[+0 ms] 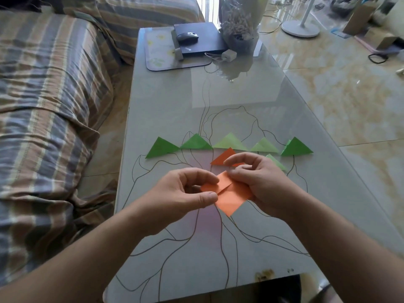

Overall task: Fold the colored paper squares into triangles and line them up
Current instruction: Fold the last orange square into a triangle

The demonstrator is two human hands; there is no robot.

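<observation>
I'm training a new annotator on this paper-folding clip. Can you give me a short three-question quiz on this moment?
1. True or false: the orange paper lies flat on the table, untouched.
2. How many green triangles stand in the far row, from the leftmost triangle to the rightmost triangle?
3. Which hands hold the orange paper: A) left hand only, B) right hand only, C) both?

Key: 1 false; 2 five; 3 C.

Glass table point(240, 248), laptop point(203, 42) with mouse point(187, 36), striped sofa point(43, 106), fan base point(300, 28).
</observation>
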